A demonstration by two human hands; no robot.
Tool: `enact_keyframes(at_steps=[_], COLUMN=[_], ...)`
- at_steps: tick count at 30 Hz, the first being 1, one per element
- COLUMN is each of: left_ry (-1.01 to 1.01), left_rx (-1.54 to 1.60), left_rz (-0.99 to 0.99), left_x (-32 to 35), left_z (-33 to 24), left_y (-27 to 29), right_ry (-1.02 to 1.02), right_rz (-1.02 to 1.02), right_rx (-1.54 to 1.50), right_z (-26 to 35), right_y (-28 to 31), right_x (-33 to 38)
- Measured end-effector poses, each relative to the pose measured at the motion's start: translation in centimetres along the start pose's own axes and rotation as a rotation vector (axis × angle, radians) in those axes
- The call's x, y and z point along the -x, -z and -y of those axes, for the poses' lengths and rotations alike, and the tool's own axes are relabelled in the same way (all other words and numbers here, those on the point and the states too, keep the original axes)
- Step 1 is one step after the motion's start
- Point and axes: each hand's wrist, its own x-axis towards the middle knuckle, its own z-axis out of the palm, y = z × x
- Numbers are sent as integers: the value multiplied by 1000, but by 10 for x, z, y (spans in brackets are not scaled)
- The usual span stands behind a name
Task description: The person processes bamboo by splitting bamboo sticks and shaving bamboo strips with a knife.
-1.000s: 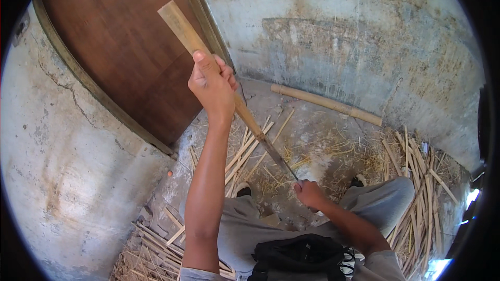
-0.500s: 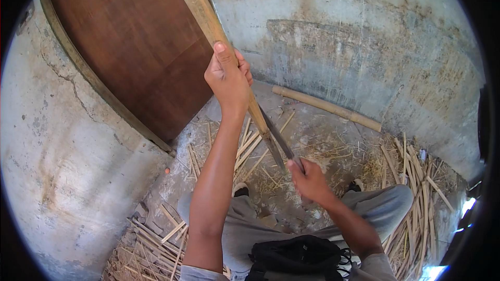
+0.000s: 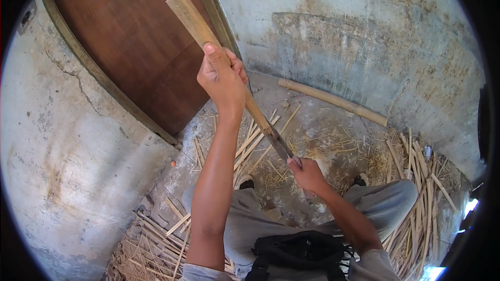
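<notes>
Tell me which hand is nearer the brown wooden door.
Left. The left hand, gripping the bamboo strip, is raised beside the door; the right hand holds the knife lower, toward the floor.

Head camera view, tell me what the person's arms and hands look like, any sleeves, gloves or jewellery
Both forearms are bare up to short grey sleeve edges at the frame's bottom. The left hand and right hand wear no gloves; no rings, watch or bracelets are visible.
</notes>
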Motion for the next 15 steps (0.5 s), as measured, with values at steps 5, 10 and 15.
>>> enact_keyframes(at_steps=[5, 10, 15], left_ry=[-21, -25, 27], left_rx=[16, 2, 40], left_rz=[42, 19, -7], left_x=[-3, -5, -15], left_z=[4, 4, 4], left_y=[-7, -12, 9], right_ry=[-80, 297, -394], right_rz=[40, -246, 155], right_rx=[-301, 63, 58], right_z=[61, 6, -87], right_y=[17, -24, -31], right_x=[8, 4, 14])
